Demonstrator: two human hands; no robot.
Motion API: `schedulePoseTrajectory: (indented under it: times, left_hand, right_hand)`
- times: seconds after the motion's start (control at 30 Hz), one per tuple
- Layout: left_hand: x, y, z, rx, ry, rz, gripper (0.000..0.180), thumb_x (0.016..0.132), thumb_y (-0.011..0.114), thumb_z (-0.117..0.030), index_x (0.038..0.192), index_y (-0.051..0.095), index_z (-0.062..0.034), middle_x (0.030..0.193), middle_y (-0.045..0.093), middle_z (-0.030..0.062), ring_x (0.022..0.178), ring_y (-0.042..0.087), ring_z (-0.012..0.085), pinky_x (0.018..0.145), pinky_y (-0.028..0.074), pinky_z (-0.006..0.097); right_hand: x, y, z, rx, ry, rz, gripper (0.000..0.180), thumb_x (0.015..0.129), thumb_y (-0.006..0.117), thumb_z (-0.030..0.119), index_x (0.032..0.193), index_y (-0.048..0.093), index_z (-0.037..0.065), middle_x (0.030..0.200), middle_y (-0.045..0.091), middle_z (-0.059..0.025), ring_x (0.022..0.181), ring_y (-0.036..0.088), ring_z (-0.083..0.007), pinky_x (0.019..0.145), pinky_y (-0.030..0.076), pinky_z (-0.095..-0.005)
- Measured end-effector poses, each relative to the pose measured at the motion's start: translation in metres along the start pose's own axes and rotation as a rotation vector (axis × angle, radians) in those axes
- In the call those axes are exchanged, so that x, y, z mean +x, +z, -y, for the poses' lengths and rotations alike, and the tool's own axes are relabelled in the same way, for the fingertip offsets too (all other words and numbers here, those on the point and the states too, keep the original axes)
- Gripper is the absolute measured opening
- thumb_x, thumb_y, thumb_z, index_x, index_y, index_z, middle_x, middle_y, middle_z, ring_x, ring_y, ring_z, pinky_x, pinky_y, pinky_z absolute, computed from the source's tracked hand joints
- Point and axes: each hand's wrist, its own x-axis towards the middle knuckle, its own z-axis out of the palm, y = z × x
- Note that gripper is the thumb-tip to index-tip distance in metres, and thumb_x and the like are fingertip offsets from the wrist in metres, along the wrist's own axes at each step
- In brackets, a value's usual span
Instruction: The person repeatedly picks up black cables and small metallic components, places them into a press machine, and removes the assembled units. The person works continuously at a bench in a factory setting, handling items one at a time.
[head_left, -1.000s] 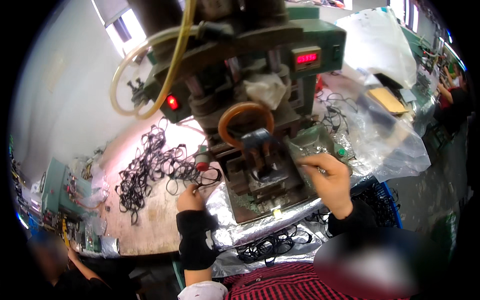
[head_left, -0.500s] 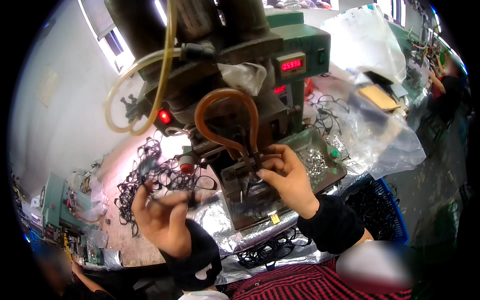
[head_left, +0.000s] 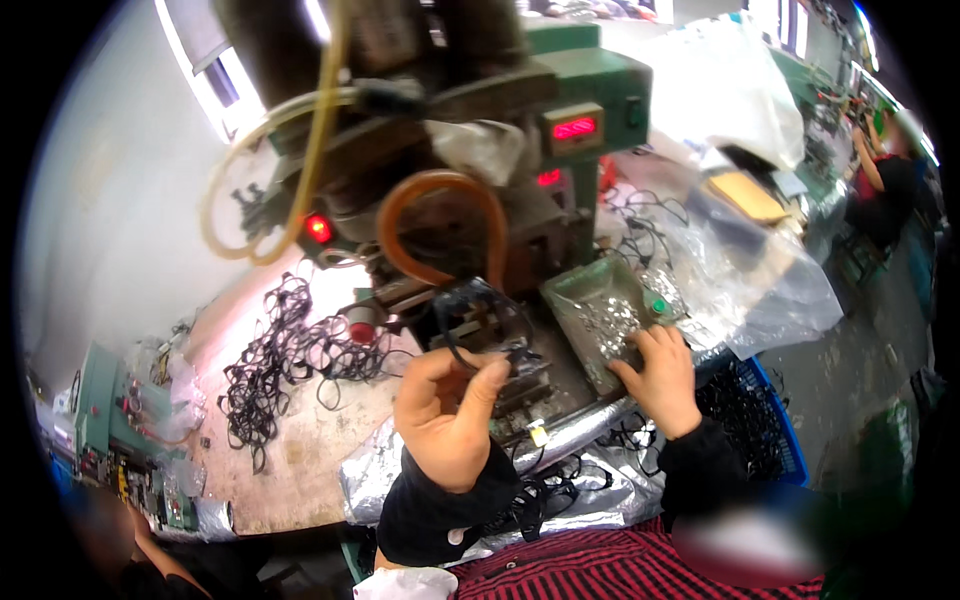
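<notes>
In front of the machine's work point, my left hand (head_left: pixel 445 415) pinches a thin black looped piece (head_left: pixel 524 352) between thumb and forefinger. The loop stands up past the fingertips, partly blurred against the dark machine base. My right hand (head_left: pixel 664 378) reaches over the near right edge of a green metal tray (head_left: pixel 566 328), its thumb and fingers apart. Below those fingertips lie many small silver metal parts (head_left: pixel 602 322); whether the fingers touch one is too blurred to tell. A green press-like machine (head_left: pixel 585 75) stands over both hands, with an orange hose (head_left: pixel 385 225) curving down its front.
A tangled heap of black loops (head_left: pixel 265 390) lies on the table left of the machine, near a red button (head_left: pixel 362 332). More loops (head_left: pixel 540 495) rest on silver foil at the front edge. A blue basket (head_left: pixel 795 440) and clear plastic bags (head_left: pixel 770 290) are on the right.
My left hand has come rightward from beside the heap to the machine's front, holding the loop. My right hand has left the machine's work point and moved right to the tray.
</notes>
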Motion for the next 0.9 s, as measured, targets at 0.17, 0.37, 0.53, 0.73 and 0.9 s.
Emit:
schedulePoseTrajectory:
  times: [0.17,0.37,0.53,0.73,0.9]
  left_hand:
    - [0.0,0.004,0.001,0.17,0.09,0.007,0.018,0.086,0.07,0.003,0.1,0.058,0.0002,0.092,0.069,0.008,0.083,0.065,0.0117,0.078,0.051,0.025]
    - [0.005,0.005,0.0,0.159,0.049,0.015,0.016,0.087,0.07,0.002,0.099,0.059,0.0024,0.089,0.068,0.0073,0.081,0.064,0.0115,0.076,0.05,0.024]
    - [-0.001,-0.008,-0.009,0.311,0.04,0.13,0.02,0.087,0.069,0.003,0.103,0.057,0.0001,0.097,0.069,0.0116,0.087,0.067,0.0154,0.079,0.052,0.027]
    - [-0.043,-0.063,-0.002,0.675,0.365,-0.135,0.022,0.082,0.071,0.0,0.101,0.061,-0.0012,0.108,0.069,0.0153,0.102,0.064,0.0263,0.092,0.047,0.035]
    - [0.022,-0.147,-0.006,0.798,0.223,-0.571,0.015,0.082,0.068,0.0,0.097,0.068,-0.0027,0.107,0.068,0.0118,0.098,0.06,0.0257,0.092,0.045,0.038]
  right_hand:
    - [0.03,0.037,-0.01,0.084,-0.074,-0.17,0.015,0.072,0.074,0.015,0.077,0.062,0.007,0.077,0.057,-0.0085,0.082,0.056,-0.0309,0.068,0.045,-0.0424]
    - [0.049,0.046,0.004,0.087,-0.022,-0.187,0.01,0.08,0.064,0.018,0.078,0.06,0.009,0.078,0.058,-0.0067,0.08,0.057,-0.0313,0.068,0.045,-0.0441]
    - [0.051,0.049,-0.003,0.218,-0.107,-0.161,0.008,0.083,0.063,0.013,0.085,0.065,0.005,0.083,0.063,-0.0116,0.081,0.059,-0.0326,0.071,0.046,-0.042]
    - [0.023,0.042,-0.02,0.475,0.107,-0.2,0.015,0.084,0.066,0.005,0.098,0.069,0.002,0.092,0.067,-0.0106,0.087,0.064,-0.0234,0.079,0.049,-0.0327]
    - [0.024,0.031,-0.011,0.721,0.202,-0.099,0.016,0.083,0.068,0.002,0.098,0.069,-0.001,0.094,0.069,-0.0088,0.087,0.064,-0.0169,0.079,0.049,-0.0283]
